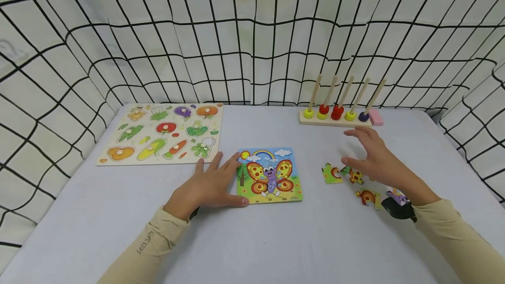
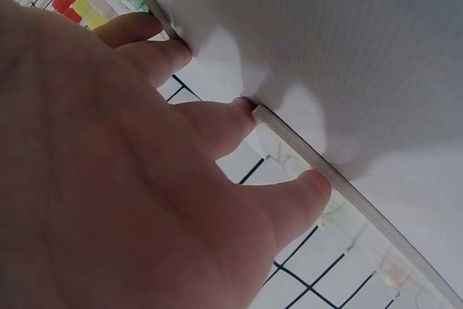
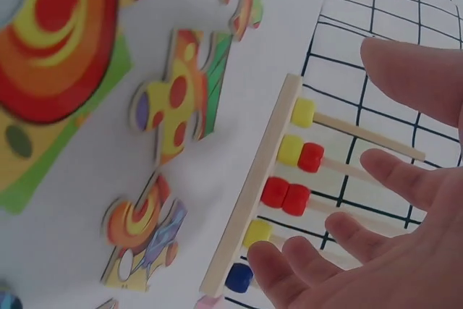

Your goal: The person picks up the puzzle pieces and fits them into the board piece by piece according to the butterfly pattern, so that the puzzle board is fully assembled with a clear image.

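Observation:
A square butterfly puzzle board lies flat in the middle of the table. My left hand rests at its left side with fingers spread, the thumb touching its lower left edge and fingertips near its upper left corner. To the right, my right hand hovers with fingers apart, holding nothing. Under and around it lie several loose jigsaw pieces: a green one with a red curve, a yellow one with red spots, and one with an orange swirl. A purple piece is partly hidden by the right wrist.
A vegetable peg puzzle lies at the back left, its near edge close to the left fingertips. A wooden bead rack with upright pegs stands at the back right, a pink block beside it. Black netting over white cloth encloses the table's back and sides.

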